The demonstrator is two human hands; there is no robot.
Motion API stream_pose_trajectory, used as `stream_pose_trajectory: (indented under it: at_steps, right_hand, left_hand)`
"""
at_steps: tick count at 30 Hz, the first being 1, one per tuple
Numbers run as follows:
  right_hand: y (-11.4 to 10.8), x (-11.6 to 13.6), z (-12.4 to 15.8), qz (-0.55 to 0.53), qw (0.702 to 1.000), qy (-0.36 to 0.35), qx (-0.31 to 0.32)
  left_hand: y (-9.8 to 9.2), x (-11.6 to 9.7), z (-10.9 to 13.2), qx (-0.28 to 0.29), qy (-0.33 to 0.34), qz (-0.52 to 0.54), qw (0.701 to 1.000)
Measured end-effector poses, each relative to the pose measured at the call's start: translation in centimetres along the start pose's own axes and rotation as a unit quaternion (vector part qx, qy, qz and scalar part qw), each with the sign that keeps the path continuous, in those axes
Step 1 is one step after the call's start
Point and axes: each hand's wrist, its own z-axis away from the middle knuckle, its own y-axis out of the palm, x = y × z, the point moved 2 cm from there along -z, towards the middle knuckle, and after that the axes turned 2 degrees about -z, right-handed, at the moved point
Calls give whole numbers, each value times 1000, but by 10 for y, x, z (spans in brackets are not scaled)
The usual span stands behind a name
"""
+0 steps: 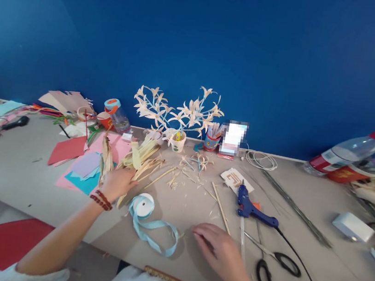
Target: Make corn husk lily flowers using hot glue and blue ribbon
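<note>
My left hand (117, 184), with a beaded bracelet at the wrist, is at the near edge of a pile of dried husks (139, 159); its fingertips are partly hidden, and what they grip cannot be made out. My right hand (217, 247) rests on the table with its fingers loosely curled, and whether it holds something is not visible. Between the hands lies a roll of light blue ribbon (144, 206) with a loose loop. Behind stands a white cup (177, 144) with pale flowers (191, 110) on blue stems.
Right of my right hand lie a blue glue gun (251, 207), black-handled scissors (275, 260) and thin wires (296, 207). A bottle (346, 153) leans at the back right. Coloured paper (87, 168) and another bottle (120, 119) are on the left. A blue wall (188, 33) stands behind the table.
</note>
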Motion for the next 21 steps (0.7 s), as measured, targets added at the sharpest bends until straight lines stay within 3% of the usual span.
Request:
stream_pose_trajectory:
  at_steps: [4, 9, 11, 14, 18, 20, 21]
  right_hand:
    - [0, 3, -3, 4, 1000, -11, 9]
    - [1, 4, -3, -7, 1000, -10, 3]
    - [1, 4, -2, -12, 1000, -8, 6]
    - [2, 8, -3, -15, 1000, -13, 20]
    - [2, 16, -6, -3, 999, -15, 32]
    - [2, 18, -6, 1, 999, -17, 32]
    - [1, 19, -6, 2, 999, -18, 32]
  left_hand:
    - [-9, 9, 12, 14, 10, 17, 1000]
    - [-31, 32, 23, 76, 56, 168, 981]
    - [-32, 38, 26, 72, 56, 160, 983]
    - [-23, 38, 26, 41, 29, 81, 995]
    - [-8, 14, 22, -41, -11, -4, 999]
    - [-2, -5, 20, -114, 10, -41, 993]
    - [2, -15, 18, -117, 51, -46, 991]
